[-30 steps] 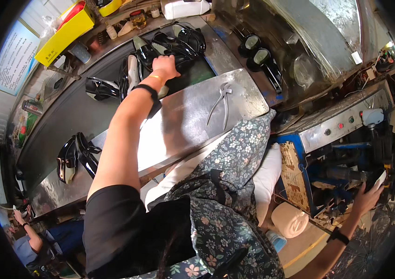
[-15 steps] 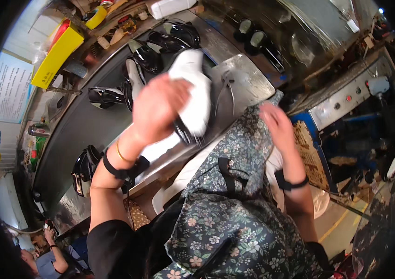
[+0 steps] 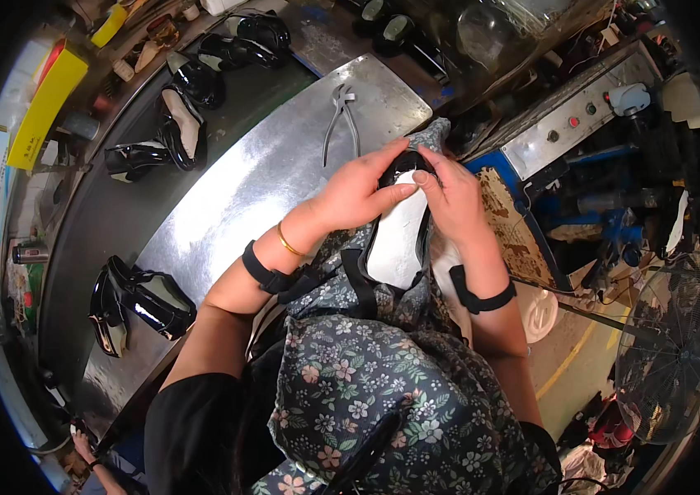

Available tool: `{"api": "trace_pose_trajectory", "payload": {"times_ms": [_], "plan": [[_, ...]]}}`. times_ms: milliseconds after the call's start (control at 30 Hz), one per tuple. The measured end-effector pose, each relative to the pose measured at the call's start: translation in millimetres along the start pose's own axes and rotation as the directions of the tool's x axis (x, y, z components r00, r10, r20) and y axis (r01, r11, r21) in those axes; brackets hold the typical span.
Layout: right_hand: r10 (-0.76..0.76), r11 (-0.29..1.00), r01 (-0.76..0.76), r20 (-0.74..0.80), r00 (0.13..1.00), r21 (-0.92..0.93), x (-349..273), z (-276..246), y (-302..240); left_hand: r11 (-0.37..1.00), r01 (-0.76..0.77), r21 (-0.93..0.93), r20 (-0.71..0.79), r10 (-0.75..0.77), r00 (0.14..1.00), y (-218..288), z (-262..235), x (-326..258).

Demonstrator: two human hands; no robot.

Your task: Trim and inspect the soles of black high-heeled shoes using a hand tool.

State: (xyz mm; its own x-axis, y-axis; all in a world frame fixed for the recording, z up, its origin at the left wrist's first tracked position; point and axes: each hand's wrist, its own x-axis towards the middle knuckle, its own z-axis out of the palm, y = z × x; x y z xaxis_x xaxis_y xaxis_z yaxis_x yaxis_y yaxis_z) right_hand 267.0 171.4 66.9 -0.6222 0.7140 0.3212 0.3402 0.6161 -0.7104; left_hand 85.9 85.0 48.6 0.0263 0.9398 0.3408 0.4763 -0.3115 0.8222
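Note:
Over my lap lies a glossy black shoe with a long white face [image 3: 395, 245] turned up at me; I cannot tell whether that is an insole or its underside. My left hand [image 3: 364, 186] is wrapped round the shoe's far end from the left, its thumb pressing on the white surface. From the right, my right hand [image 3: 450, 191] grips the same end, thumb close to the left one. Fingers of both hands partly hide that black end. A pair of metal pliers [image 3: 340, 124] rests on the shiny metal plate [image 3: 238, 177] just beyond my left hand.
Black shoes [image 3: 183, 128] stand along the dark belt at the far left, with another black pair [image 3: 139, 304] on the near left. A control panel [image 3: 568, 124] with buttons is at the right, above a fan [image 3: 680, 355]. At the lower left, another person's hand [image 3: 83, 445] shows.
The shoe has come from above the metal plate to my lap. My right hand, apart from it before, now grips it together with my left. The pliers now show plainly.

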Motion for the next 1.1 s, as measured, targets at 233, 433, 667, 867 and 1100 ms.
{"api": "trace_pose_trajectory", "payload": {"times_ms": [233,433,667,867,1100], "plan": [[0.011,0.967,-0.016,-0.022,1.0,-0.256,9.3,36.1,23.2,0.865,0.283,0.415,-0.311,-0.158,0.937,4.5,29.0,-1.8],[0.171,0.966,-0.207,0.219,0.961,0.155,7.4,3.9,40.5,0.982,0.121,0.146,-0.426,-0.048,0.904,1.3,35.4,2.0],[0.052,0.954,-0.199,0.529,0.847,0.226,54.6,-7.4,42.6,0.881,0.367,-0.299,-0.082,-0.407,0.91,-25.3,38.5,28.3],[0.107,0.93,-0.265,0.503,0.858,0.255,44.2,-2.7,47.0,0.923,0.231,-0.307,-0.289,-0.322,0.902,-36.7,69.3,28.2],[0.021,0.961,-0.14,0.442,0.897,0.239,28.1,-1.3,49.1,0.971,0.158,-0.18,-0.429,-0.222,0.876,-22.0,85.0,15.8]]}}
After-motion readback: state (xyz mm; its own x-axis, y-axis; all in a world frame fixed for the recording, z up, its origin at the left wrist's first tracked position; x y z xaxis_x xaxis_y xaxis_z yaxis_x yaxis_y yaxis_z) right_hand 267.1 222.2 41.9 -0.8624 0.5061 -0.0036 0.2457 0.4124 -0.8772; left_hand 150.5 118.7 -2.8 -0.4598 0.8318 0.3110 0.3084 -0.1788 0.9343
